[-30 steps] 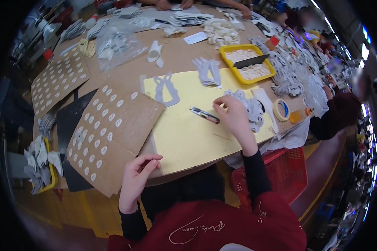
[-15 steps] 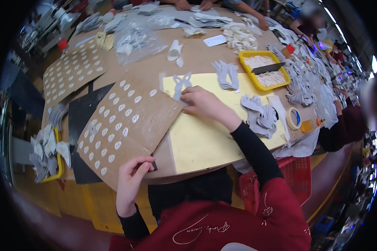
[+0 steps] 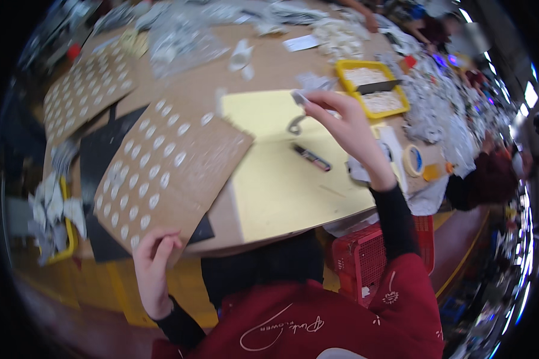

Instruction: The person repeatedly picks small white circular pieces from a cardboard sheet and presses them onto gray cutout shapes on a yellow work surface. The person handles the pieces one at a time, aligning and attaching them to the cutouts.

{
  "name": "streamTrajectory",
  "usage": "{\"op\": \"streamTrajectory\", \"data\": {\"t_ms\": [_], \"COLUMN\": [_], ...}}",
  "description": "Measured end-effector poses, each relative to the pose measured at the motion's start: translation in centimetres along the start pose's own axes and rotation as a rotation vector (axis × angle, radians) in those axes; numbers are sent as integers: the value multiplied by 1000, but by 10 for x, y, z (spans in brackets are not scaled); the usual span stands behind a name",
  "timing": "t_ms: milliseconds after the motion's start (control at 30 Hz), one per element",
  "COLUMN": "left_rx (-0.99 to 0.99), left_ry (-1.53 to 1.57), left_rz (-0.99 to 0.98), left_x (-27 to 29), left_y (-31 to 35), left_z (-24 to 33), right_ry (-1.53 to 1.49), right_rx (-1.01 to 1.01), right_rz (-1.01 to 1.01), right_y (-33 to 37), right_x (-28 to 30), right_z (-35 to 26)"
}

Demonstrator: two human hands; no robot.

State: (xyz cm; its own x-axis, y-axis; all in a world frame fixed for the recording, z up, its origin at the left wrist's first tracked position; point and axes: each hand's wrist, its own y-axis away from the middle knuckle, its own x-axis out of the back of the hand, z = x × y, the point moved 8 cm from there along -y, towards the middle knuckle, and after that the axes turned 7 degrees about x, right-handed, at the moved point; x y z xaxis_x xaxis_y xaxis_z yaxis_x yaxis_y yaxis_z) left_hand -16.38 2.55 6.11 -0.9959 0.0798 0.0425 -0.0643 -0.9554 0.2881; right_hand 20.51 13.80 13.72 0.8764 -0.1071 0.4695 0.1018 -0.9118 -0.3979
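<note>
My right hand (image 3: 341, 119) is raised over the yellow sheet (image 3: 269, 197), thumb and fingers pinched on a thin grey cut-out piece (image 3: 294, 124) whose curved end hangs down, blurred. Below it a dark marker-like stick (image 3: 311, 157) lies on the sheet. My left hand (image 3: 154, 263) is at the near edge of a brown cardboard sheet (image 3: 212, 158) bearing rows of white oval pieces. Its fingers are curled together; whether they grip the cardboard or something else cannot be made out. Partly behind my right hand lie more grey pieces (image 3: 315, 82).
A yellow tray (image 3: 374, 113) with pale bits and a dark divider stands at the far right, near a tape roll (image 3: 412, 160) and an orange bottle (image 3: 434, 172). Another dotted cardboard (image 3: 90, 90) and a black board (image 3: 99, 179) lie left. A red basket (image 3: 365, 254) stands below.
My right hand has lifted the grey piece off the yellow sheet and moved right. My left hand has slid left along the cardboard's near edge. The view has shifted slightly.
</note>
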Motion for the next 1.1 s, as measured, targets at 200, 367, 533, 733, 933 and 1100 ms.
{"op": "streamTrajectory", "data": {"t_ms": [200,367,533,733,933,1100], "left_rx": [-17,-42,-115,-109,-96,-18], "left_ry": [15,-117,-377,-624,-760,-743], "left_rz": [24,257,514,494,467,449], "left_x": [19,54,94,93,88,88], "left_y": [-3,8,14,28,23,16], "left_z": [-7,6,4,1,-9,-11], "right_ry": [294,220,448,297,-422,-536], "right_rx": [187,101,-271,-239,-548,-518], "right_rz": [-545,-393,-36,-179,63,183], "right_y": [123,132,117,132,151,151], "right_x": [-82,-81,-66,-95,-83,-73], "right_z": [-31,-27,5,27,31,20]}}
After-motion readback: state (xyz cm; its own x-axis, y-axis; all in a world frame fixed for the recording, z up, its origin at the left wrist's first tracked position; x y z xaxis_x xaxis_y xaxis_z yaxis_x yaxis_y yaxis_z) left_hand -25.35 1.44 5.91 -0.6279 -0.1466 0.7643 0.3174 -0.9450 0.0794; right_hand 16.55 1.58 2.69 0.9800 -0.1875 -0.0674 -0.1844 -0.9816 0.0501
